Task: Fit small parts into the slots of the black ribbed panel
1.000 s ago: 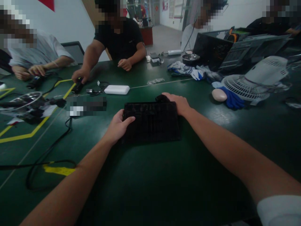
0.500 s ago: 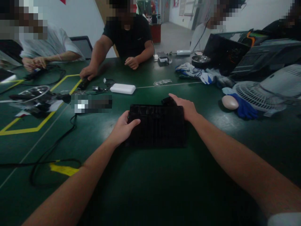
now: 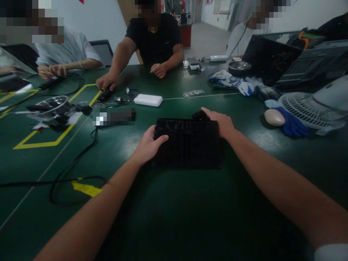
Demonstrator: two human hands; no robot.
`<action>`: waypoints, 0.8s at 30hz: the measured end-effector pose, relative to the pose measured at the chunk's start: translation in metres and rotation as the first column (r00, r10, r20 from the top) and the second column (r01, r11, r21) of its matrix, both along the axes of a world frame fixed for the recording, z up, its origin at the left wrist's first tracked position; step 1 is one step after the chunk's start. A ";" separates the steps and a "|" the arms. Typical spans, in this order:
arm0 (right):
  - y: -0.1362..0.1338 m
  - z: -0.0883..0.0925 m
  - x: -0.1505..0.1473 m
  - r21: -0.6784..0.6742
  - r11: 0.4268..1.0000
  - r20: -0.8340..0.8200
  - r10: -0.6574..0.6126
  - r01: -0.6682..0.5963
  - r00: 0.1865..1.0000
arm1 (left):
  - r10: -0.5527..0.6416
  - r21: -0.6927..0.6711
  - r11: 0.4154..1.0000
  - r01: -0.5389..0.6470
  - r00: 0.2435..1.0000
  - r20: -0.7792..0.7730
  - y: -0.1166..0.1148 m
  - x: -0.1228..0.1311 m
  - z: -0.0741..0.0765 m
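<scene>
A black wallet (image 3: 187,145) is spread open in front of me above the green table, with dark folds and pockets faintly visible on its face. My left hand (image 3: 152,143) grips its left edge, thumb lying on the front and fingers hidden behind. At the upper right corner, my right hand (image 3: 220,122) is closed around the wallet's far side. A small black piece (image 3: 199,115) sticks up beside the right fingertips; whether it belongs to the wallet I cannot tell.
Beyond the wallet lie a white power bank (image 3: 148,100) and a pixelated device (image 3: 115,117). A black cable (image 3: 73,163) runs at left. A fan (image 3: 304,108), blue glove (image 3: 295,123) and pale oval object (image 3: 274,117) are at right. Co-workers sit across; one person's hand (image 3: 107,82) touches a dark object.
The scene has shifted slightly to the right in view as the head turned. Both hands keep the same hold on the wallet, which looks otherwise unchanged.
</scene>
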State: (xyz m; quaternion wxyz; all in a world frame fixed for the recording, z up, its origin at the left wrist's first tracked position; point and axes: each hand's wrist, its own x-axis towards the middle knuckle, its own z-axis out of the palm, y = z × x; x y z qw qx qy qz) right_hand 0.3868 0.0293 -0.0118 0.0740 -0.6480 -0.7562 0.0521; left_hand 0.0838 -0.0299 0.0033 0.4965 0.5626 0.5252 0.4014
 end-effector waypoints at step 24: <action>-0.004 -0.001 0.004 0.022 1.000 -0.010 0.016 -0.016 1.000 | -0.019 -0.011 1.000 0.019 0.999 0.029 0.001 -0.001 -0.002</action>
